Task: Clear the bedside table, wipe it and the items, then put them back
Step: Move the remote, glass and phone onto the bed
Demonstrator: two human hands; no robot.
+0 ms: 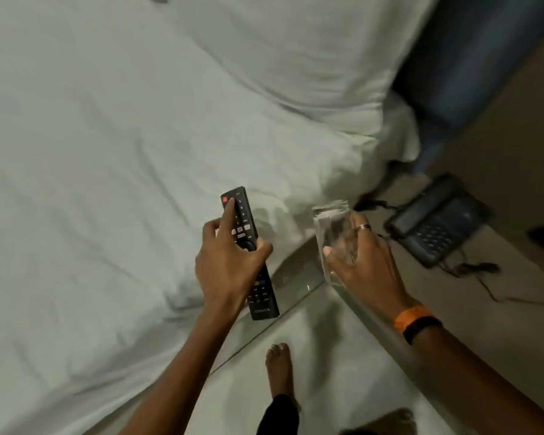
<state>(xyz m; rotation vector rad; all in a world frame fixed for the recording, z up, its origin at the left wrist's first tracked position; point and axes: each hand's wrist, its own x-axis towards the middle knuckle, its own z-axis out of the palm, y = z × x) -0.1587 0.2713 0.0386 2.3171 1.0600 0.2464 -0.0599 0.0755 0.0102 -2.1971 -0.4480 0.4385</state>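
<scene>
The remote [248, 252] is gripped in the left hand [230, 265] over the bed [91, 152]; the glass [335, 243] is held in the right hand [363, 262]; clearing looks underway, since the phone [437, 221] remains on the bedside table [515, 158]; wiping and returning seem still ahead.

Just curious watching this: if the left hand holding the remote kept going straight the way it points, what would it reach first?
Most likely the white bedding. The left hand and its remote point up and away over the bed, nothing else lying ahead, though depth is hard to judge.
</scene>
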